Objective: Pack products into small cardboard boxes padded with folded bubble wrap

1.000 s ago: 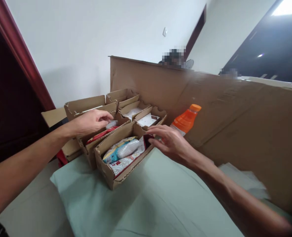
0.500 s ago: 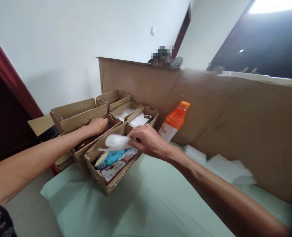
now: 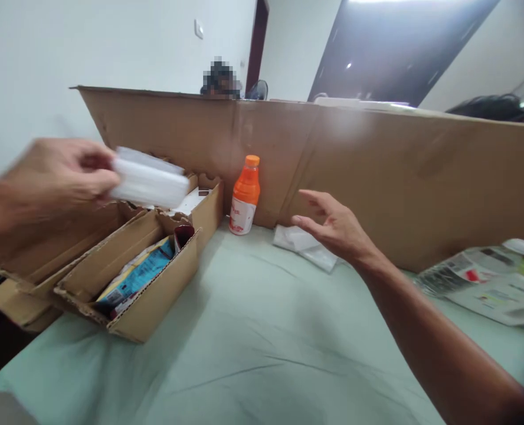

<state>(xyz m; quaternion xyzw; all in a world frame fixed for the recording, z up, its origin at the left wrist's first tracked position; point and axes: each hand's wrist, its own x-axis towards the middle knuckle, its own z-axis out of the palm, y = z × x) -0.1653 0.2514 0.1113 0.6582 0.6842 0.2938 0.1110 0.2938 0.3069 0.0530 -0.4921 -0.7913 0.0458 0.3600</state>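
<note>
The brown cardboard partition (image 3: 399,177) stood along the far edge of the green cloth (image 3: 244,330), and at my left the nearest cardboard box (image 3: 169,301) held a blue-and-yellow packet (image 3: 144,271). The orange-capped bottle (image 3: 244,195) stood upright just beyond the boxes. My left hand (image 3: 62,171) pinched one end of a translucent white sleeve (image 3: 153,180) between thumb and fingers, up over the boxes, clear of the cloth. My right hand (image 3: 333,224) was empty, thumb and fingers parted, near some folded white plastic sleeves (image 3: 317,255) on the cloth.

I judged things partway along: one sleeve was in my grip, not yet set down, while those on the cloth were in neither hand and the blue-and-yellow packet lay boxed.

My left forearm and the raised sleeve hid much of the farther boxes, whose contents I mostly couldn't see. The clear plastic bottle (image 3: 478,271) lay tipped at the right, its label unreadable. Blur kept me from telling whether the held sleeve contained anything.
</note>
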